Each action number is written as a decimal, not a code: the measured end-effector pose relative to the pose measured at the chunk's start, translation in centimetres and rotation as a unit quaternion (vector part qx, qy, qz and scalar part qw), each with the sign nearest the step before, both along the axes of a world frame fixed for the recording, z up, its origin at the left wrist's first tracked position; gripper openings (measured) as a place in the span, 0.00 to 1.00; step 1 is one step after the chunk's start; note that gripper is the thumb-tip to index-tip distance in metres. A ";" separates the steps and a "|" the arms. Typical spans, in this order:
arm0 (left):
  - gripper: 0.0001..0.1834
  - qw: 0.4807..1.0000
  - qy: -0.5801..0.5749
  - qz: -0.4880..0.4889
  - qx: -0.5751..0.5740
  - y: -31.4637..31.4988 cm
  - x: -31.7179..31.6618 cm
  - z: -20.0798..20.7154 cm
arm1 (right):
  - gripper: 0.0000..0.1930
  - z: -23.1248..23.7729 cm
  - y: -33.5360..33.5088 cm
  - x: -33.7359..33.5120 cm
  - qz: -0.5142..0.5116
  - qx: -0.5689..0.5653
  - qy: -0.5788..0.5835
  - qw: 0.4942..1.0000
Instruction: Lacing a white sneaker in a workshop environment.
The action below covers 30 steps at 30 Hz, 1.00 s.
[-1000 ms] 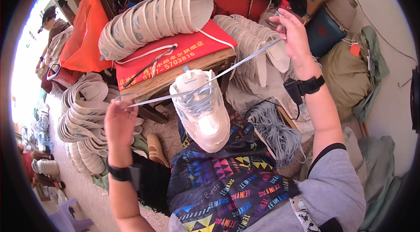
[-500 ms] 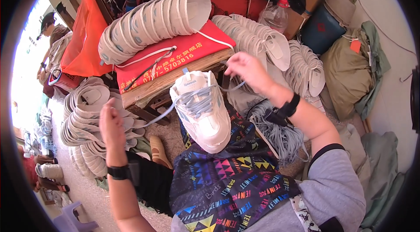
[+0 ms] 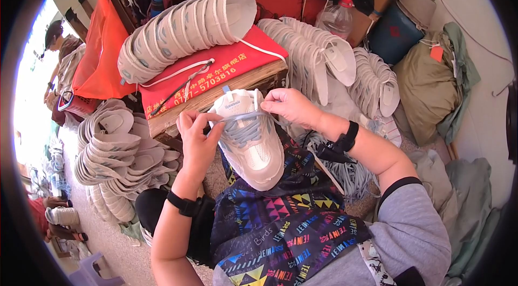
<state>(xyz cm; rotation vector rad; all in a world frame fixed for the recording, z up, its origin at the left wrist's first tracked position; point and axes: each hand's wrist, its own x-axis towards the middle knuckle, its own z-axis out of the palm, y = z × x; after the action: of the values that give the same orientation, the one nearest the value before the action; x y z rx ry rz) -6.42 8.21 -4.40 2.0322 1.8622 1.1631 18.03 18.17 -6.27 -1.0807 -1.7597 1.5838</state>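
A white and grey shoe upper (image 3: pixel 256 159) rests toe toward me on my patterned apron, against the wooden stand's front edge. Blue-grey shoelace (image 3: pixel 240 136) criss-crosses its front, with one strand drawn across below the tongue. Left of the opening, my left hand (image 3: pixel 197 138) is closed in a pinch on that lace. My right hand (image 3: pixel 291 107) pinches at the right edge of the opening, its fingertips on the lace there. Part of the lace is hidden behind the fingers.
Ahead, a wooden stand (image 3: pixel 218 97) with a red cover bears a row of nested shoe uppers (image 3: pixel 183 32). More stacked uppers lie at left (image 3: pixel 110 151) and right (image 3: pixel 337 59). A bundle of grey laces (image 3: pixel 348 178) hangs by my right side. At far left is another person (image 3: pixel 59 54).
Both hands have come inward from wide on either side to the shoe's opening. The lace ends, earlier stretched outward, are now gathered close to the upper.
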 end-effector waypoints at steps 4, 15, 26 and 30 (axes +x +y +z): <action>0.08 1.000 0.013 -0.008 0.011 -0.1 0.2 0.9 | 0.09 1.1 0.2 0.3 0.025 -0.045 -0.008 0.999; 0.14 0.665 -0.720 -0.111 -0.163 -2.1 -5.9 2.6 | 0.09 3.5 0.8 -0.9 0.028 0.222 -0.162 0.961; 0.15 0.555 -0.827 -0.082 0.044 -5.1 -17.8 0.2 | 0.14 4.2 1.9 -0.7 0.166 0.547 -0.132 0.810; 0.15 0.663 -0.741 0.111 0.001 -4.8 -15.7 0.7 | 0.14 4.7 3.9 -0.4 0.242 0.464 -0.146 0.839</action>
<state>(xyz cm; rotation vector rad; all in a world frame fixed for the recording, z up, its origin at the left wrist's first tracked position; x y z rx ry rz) -22.15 3.42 -3.66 0.2277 1.0577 1.8843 17.68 22.04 -1.57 -0.3982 -2.7101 0.5550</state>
